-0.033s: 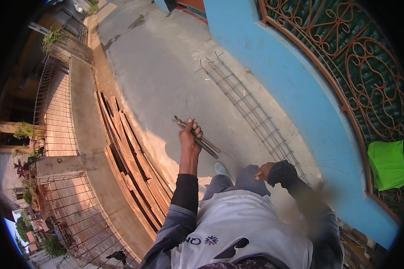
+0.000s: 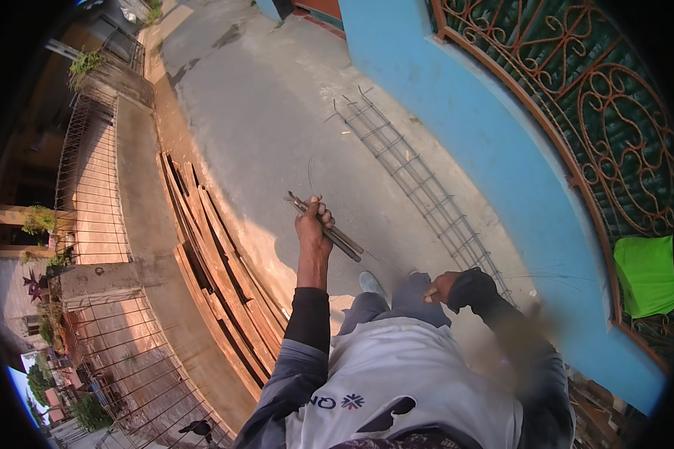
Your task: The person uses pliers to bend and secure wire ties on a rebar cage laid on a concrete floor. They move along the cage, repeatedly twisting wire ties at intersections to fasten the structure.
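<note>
My left hand (image 2: 312, 224) is closed around the handles of a pair of pincers (image 2: 347, 245). The jaws point up and to the left, and the long handles slant down to the right. A fine strand of tie wire (image 2: 311, 173) stands up beside this hand, and faint strands run from it toward the right. In front of my right thigh, my right hand (image 2: 440, 287) is closed with its fingers curled. Thin wires (image 2: 550, 278) stick out beyond its wrist, apparently from its grip, though the fingers hide most of them.
A long rebar cage (image 2: 419, 176) lies on the concrete ground beside the blue wall (image 2: 457, 97). Wooden planks (image 2: 217, 277) are stacked at left along a low wall. An ornate metal grille (image 2: 577, 97) tops the blue wall, with a bright green cloth (image 2: 644, 275) on it.
My left hand and the pincers have shifted very slightly to the left. My right hand stays almost where it was.
</note>
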Available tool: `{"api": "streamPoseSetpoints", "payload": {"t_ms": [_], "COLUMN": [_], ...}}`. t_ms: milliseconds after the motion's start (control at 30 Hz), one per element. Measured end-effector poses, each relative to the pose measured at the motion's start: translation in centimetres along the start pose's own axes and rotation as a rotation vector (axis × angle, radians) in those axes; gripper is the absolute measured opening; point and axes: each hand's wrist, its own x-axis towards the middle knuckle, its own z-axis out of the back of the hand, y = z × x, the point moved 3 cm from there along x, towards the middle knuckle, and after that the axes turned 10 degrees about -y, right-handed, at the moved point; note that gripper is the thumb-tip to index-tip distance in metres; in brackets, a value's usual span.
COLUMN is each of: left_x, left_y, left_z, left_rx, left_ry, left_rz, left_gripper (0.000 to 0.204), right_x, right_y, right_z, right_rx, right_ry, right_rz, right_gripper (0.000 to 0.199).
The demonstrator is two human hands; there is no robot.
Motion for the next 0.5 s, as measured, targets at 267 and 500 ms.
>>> {"api": "streamPoseSetpoints", "payload": {"t_ms": [267, 500], "left_x": [10.9, 14.9], "left_y": [-4.4, -7.0], "left_z": [3.7, 1.4], "left_rx": [0.260, -0.131], "left_ry": [-0.250, -0.057], "left_rz": [-0.170, -0.099], "left_gripper": [0.006, 0.011], "right_x": [4.1, 20.9], "right_y": [1.8, -8.5], "right_z": [9.3, 13.6], "right_rx": [0.762, 0.760], "right_ry": [0.287, -0.453], "right_rz": [0.203, 0.047], "right_gripper": [0.030, 0.032]}}
